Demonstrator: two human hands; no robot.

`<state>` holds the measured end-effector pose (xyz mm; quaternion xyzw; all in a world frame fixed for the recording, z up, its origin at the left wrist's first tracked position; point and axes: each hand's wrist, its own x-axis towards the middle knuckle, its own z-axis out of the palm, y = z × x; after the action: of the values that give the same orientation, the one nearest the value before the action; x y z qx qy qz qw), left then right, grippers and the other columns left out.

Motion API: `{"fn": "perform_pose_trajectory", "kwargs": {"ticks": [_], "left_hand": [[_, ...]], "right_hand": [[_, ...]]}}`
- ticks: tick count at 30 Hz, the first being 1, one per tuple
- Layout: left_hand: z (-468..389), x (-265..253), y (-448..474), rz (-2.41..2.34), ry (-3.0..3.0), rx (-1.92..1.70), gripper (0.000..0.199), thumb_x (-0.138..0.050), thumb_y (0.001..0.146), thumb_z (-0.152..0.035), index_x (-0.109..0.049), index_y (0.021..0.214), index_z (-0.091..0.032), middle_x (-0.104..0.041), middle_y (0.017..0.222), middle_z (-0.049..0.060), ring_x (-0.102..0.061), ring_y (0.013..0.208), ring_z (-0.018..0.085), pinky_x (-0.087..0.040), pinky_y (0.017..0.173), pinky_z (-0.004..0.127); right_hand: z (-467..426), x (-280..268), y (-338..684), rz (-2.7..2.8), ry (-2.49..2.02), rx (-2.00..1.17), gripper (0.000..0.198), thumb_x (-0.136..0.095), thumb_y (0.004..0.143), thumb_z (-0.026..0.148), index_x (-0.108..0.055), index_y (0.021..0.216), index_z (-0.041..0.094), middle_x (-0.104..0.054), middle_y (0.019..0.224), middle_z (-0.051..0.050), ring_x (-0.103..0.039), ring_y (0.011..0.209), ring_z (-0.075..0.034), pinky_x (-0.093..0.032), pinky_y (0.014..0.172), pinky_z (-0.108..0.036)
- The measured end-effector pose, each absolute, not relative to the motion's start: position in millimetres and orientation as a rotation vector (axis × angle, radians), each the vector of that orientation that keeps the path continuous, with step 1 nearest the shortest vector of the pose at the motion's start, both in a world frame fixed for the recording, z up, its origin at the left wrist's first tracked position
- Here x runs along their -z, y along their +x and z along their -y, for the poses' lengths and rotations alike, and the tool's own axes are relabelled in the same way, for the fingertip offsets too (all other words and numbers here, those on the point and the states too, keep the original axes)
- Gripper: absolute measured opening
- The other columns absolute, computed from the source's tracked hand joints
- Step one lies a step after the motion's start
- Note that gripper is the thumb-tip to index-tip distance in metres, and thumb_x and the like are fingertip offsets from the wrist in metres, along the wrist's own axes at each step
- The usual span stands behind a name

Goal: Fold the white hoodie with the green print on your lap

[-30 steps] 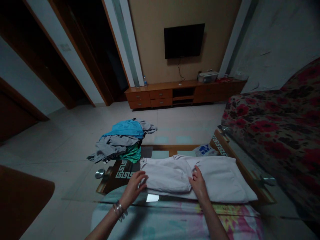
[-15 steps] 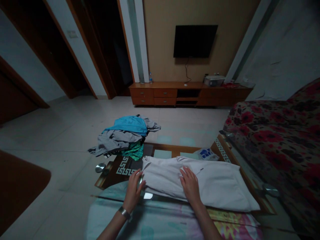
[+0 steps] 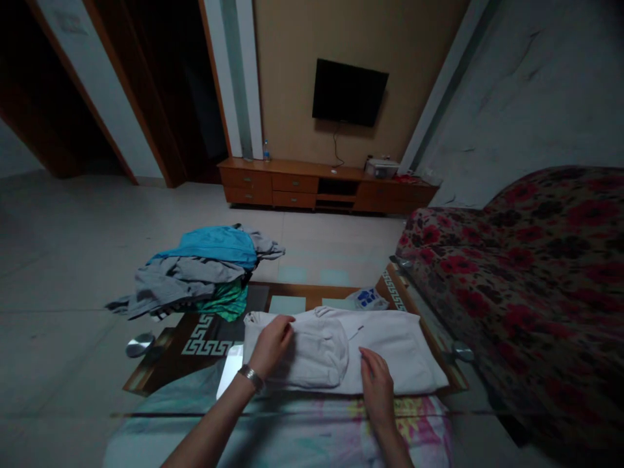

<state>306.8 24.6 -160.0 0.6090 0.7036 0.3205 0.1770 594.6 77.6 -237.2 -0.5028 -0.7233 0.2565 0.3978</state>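
Observation:
A white garment [image 3: 400, 351] with a short drawstring lies flat across the glass-topped table, its left part doubled over into a rounded, layered fold [image 3: 316, 354]. Above that left part is my left hand [image 3: 272, 341], fingers bent loosely and pointing right. I see no cloth lifted by it, though its fingertips are partly hidden. My right hand [image 3: 377, 383] rests at the garment's near side, just right of the fold, with its fingers apart and slightly curved. Neither hand visibly holds anything.
A pile of blue, grey and green clothes [image 3: 199, 270] sits at the table's far left corner. A blue-and-white plastic packet [image 3: 369, 298] lies behind the garment. Patterned cloth [image 3: 312, 432] shows in front. A floral sofa [image 3: 511, 273] stands to the right, a TV cabinet [image 3: 292, 182] beyond.
The view has turned to the right. My left hand has moved from the garment's left edge onto its folded part. My right hand has shifted rightward and nearer, uncovering the rounded fold.

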Motion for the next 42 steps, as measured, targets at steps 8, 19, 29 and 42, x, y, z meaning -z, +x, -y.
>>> {"fn": "perform_pose_trajectory", "kwargs": {"ticks": [8,19,29,42], "left_hand": [[-44.9,160.8,390.8,-1.239,1.916,-0.827,0.045,-0.056,0.084,-0.040,-0.052,0.126,-0.024,-0.057,0.128,0.008,-0.050,0.119,0.022,-0.038,0.103,0.037],[-65.0,155.5,297.0,-2.815,1.608,-0.347,0.033,-0.039,0.085,-0.030,-0.059,0.103,-0.010,-0.060,0.101,0.020,-0.054,0.099,0.035,-0.041,0.080,0.048],[-77.3,188.4,287.2,-2.369,1.666,-0.470,0.042,-0.034,0.086,-0.023,-0.049,0.124,-0.014,-0.066,0.112,0.015,-0.059,0.105,0.025,-0.034,0.093,0.044],[-76.5,206.7,359.5,-1.809,2.315,-0.432,0.051,-0.047,0.088,-0.033,-0.039,0.137,-0.024,-0.041,0.144,0.012,-0.040,0.130,0.024,-0.026,0.108,0.049]], "right_hand": [[-80.1,242.0,629.1,1.809,-1.330,-0.624,0.033,-0.041,0.090,0.031,-0.064,0.109,0.017,-0.063,0.111,-0.012,-0.055,0.107,-0.021,-0.045,0.095,-0.040],[-105.9,238.6,693.1,1.705,-1.460,-0.559,0.035,-0.042,0.087,0.037,-0.066,0.102,0.016,-0.065,0.104,-0.014,-0.059,0.097,-0.024,-0.047,0.089,-0.040],[-105.0,236.3,691.9,1.683,-1.475,-0.577,0.033,-0.041,0.087,0.035,-0.066,0.100,0.016,-0.065,0.103,-0.013,-0.060,0.095,-0.022,-0.048,0.088,-0.038],[-145.4,236.6,719.4,1.732,-1.649,-0.204,0.033,-0.040,0.088,0.026,-0.067,0.103,0.015,-0.064,0.105,-0.013,-0.055,0.102,-0.023,-0.042,0.093,-0.040]]}}
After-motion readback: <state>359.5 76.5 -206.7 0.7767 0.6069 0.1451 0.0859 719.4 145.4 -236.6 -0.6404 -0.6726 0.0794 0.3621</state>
